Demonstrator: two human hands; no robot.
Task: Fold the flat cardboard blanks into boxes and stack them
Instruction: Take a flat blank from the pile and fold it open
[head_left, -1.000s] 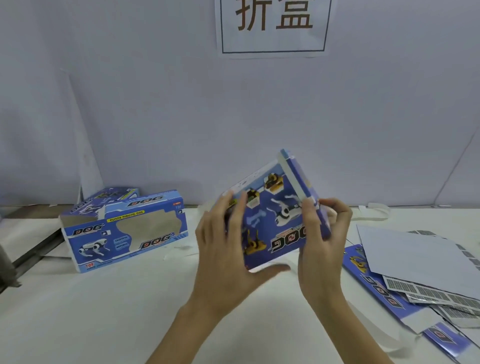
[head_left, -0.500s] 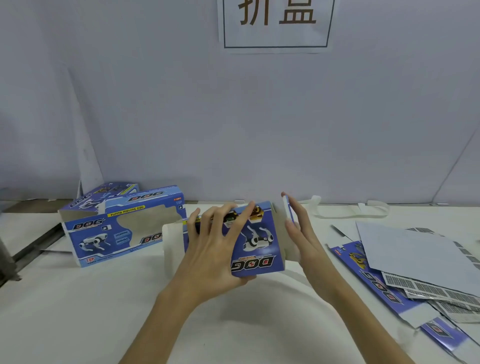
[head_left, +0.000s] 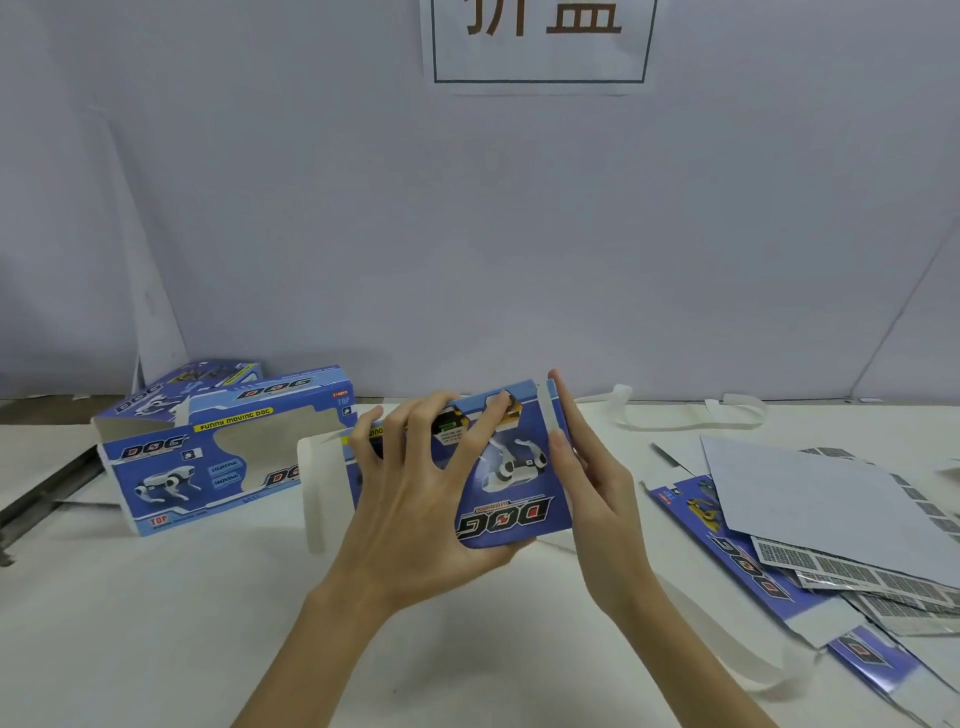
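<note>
A matte white table (head_left: 156, 623) runs to a pale grey-blue wall (head_left: 311, 234), where a white paper sign (head_left: 540, 47) with brown characters hangs at top centre. At the middle, just above the table, the left hand (head_left: 415, 509) grips a half-folded blue printed box (head_left: 514, 493), fingers spread over its glossy top panel and thumb beneath, a white flap sticking out to the left. The right hand (head_left: 587, 478), fingers straight and together, presses flat against the box's right end. To the far left stand two folded window boxes (head_left: 218, 452). On the right lies a fanned heap of flat blanks (head_left: 810, 525), grey backs and barcodes showing.
</note>
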